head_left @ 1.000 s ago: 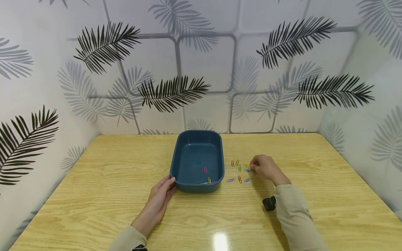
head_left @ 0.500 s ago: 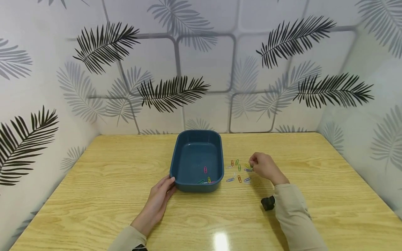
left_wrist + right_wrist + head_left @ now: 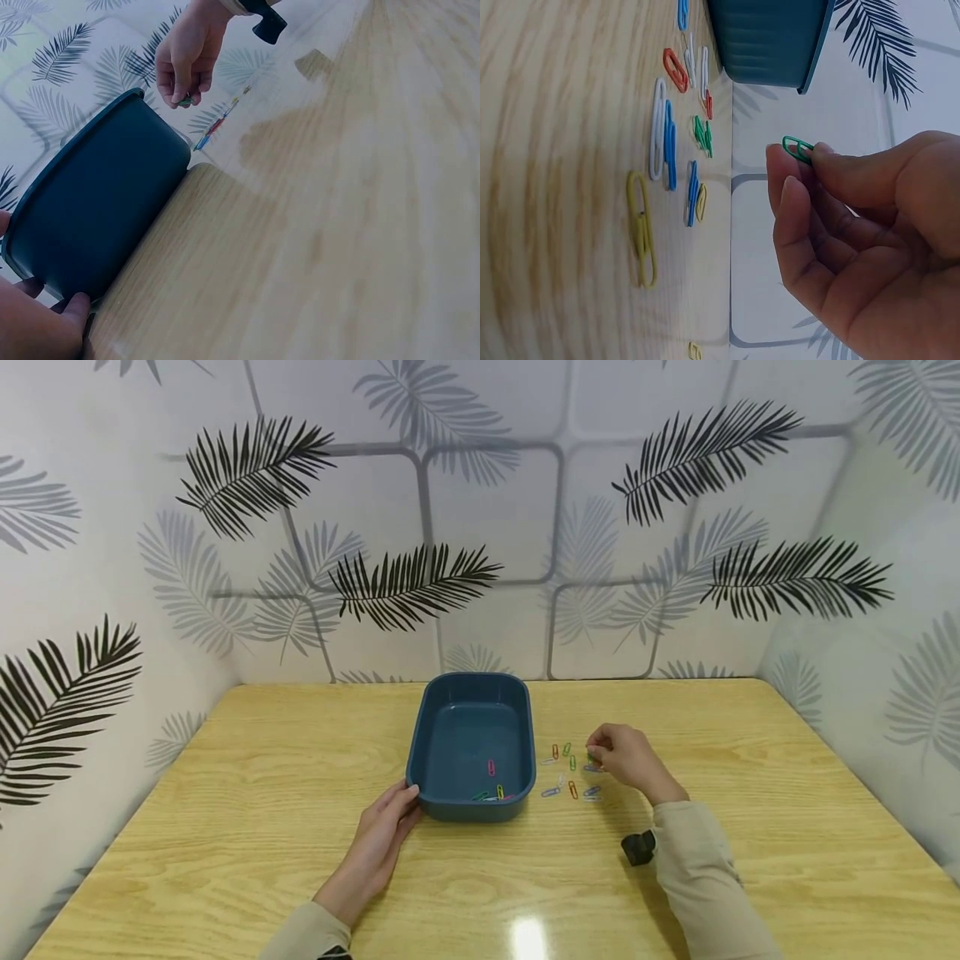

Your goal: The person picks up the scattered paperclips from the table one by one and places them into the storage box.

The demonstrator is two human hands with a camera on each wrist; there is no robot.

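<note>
A dark blue plastic bin (image 3: 471, 811) stands on the table with several paper clips lying at its near end, among them a pink paper clip (image 3: 491, 767). My left hand (image 3: 381, 828) holds the bin's near left corner, thumb at the rim and fingers against the side. Between thumb and forefinger of my right hand (image 3: 628, 763) is a green paper clip (image 3: 798, 148), held above the table. In the right wrist view, loose clips lie below that hand, including a yellow paper clip (image 3: 641, 229), a white paper clip (image 3: 657, 129) and a red paper clip (image 3: 675, 70).
Several more coloured clips, such as a blue paper clip (image 3: 551, 792), lie scattered right of the bin on the wooden table (image 3: 285, 760). A leaf-patterned wall (image 3: 495, 510) rises behind the table's back edge.
My right hand has lifted the green paper clip from the table and shifted slightly left. The left hand and the bin stay in place.
</note>
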